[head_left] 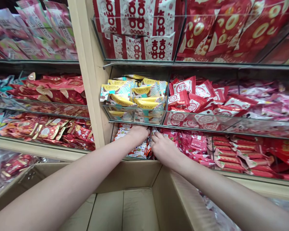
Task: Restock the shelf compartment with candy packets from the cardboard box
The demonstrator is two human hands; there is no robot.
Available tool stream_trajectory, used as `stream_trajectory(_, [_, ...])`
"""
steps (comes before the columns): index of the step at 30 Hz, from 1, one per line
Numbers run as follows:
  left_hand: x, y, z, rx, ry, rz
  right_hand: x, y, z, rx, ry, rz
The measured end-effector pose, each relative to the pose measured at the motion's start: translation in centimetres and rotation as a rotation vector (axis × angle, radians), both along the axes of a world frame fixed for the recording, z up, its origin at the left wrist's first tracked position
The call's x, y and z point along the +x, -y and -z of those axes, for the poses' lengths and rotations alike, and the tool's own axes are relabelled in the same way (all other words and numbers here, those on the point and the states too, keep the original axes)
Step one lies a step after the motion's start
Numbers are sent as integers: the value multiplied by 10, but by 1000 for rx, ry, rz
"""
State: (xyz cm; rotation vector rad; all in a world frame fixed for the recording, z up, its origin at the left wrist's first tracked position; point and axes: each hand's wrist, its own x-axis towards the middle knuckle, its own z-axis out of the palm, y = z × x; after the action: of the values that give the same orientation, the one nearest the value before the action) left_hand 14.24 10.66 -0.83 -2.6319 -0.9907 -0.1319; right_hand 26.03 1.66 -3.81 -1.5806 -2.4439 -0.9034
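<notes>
My left hand (138, 134) reaches into the lowest shelf bin, over small white-and-red snack packets (138, 151). Its fingers look curled in, and the shelf edge and the hand itself hide what they hold, if anything. Close beside it on the right, my right hand (162, 146) has its fingers bent together at the divider side of the same bin. A pale bit of wrapper shows at its fingertips, too small to name. Below both forearms stands an open cardboard box (139, 170), its bare bottom flaps visible.
Just above my hands, a glass-fronted shelf holds yellow Ginmar packets (145, 91) and red-and-white packets (183, 86). Pink packets (195, 144) lie right of my right hand. A wooden post (89, 80) separates the left shelves. Plastic bags (7, 170) lie beside the box.
</notes>
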Motion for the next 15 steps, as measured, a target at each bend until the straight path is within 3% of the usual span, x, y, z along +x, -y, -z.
stream_trajectory(4, [-11,-3,1,-7,60,28,-1,-1,1,-12,-25,2])
stream_trajectory(8, [-22,-12,12,-22,83,-15,2,-2,5,-14,-54,-8])
stream_trajectory(15, [-18,-19,21,-36,147,48,-1,-7,1,20,-72,-17])
